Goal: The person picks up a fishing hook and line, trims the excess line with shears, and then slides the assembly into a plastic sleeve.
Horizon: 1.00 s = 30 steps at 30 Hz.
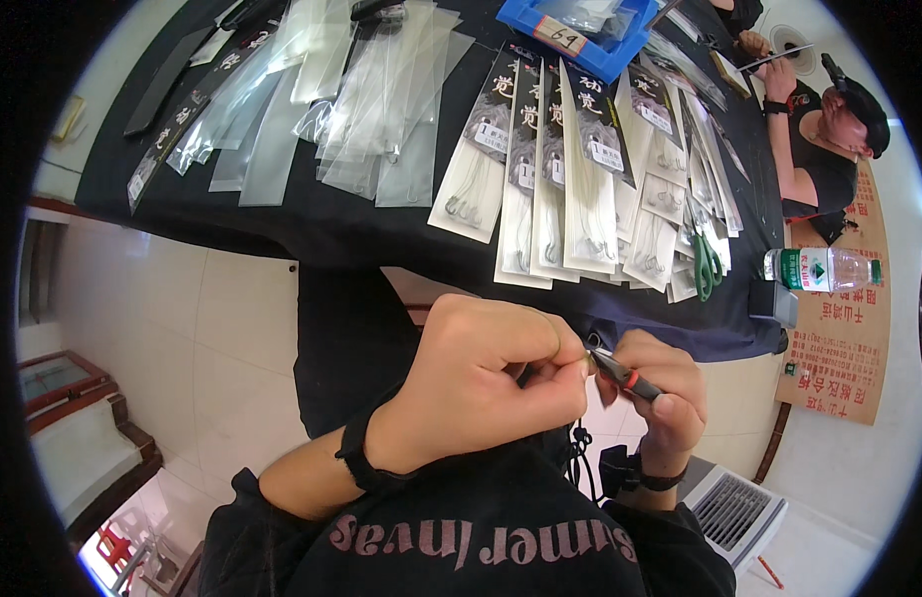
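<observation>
My left hand [496, 383] is closed in a pinch, thumb against the curled index finger. A thin pale line seems to run over that finger, but what the fingertips hold is too small to make out. In my right hand [670, 388] is a small hand tool [635, 381] with a dark handle, a red band and a metal tip. Its tip points left and meets the fingertips of my left hand, in front of the table edge. Just beyond lie several fishing hook packets [590, 214], long white cards with black headers and dark hooks near their lower ends.
Green-handled scissors [707, 267] lie right of the packets. Clear plastic sleeves [381, 129] are spread over the black tablecloth [222, 221]. A blue bin [620, 50] sits farther back. A water bottle [819, 270] and a co-worker [814, 134] are at the right.
</observation>
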### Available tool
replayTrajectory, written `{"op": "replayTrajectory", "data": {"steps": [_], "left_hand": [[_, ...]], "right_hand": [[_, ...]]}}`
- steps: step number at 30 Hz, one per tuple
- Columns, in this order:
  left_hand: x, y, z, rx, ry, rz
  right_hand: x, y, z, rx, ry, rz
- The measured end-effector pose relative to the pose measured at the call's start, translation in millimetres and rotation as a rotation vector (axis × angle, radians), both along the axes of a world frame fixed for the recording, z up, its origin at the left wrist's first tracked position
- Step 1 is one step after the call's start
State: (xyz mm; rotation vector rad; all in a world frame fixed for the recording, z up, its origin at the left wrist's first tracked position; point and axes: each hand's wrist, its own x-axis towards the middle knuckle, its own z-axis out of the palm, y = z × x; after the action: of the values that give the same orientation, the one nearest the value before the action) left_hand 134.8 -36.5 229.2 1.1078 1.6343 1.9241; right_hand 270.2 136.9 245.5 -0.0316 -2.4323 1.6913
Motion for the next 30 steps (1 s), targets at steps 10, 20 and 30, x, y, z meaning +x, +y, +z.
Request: {"op": "replayTrajectory", "data": {"steps": [10, 20, 30], "left_hand": [[-0.7, 1.5, -0.6, -0.057, -0.018, -0.030], [-0.1, 1.7, -0.2, -0.059, -0.075, -0.047], [-0.8, 1.2, 1.0, -0.094, -0.076, -0.055]], "right_hand": [[-1.4, -5.1, -5.8, -0.237, -0.005, 0.014], [1.3, -3.8, -13.9, -0.548, -0.092, 0.050], [3.9, -0.6, -21.2, -0.709, -0.117, 0.079]]}}
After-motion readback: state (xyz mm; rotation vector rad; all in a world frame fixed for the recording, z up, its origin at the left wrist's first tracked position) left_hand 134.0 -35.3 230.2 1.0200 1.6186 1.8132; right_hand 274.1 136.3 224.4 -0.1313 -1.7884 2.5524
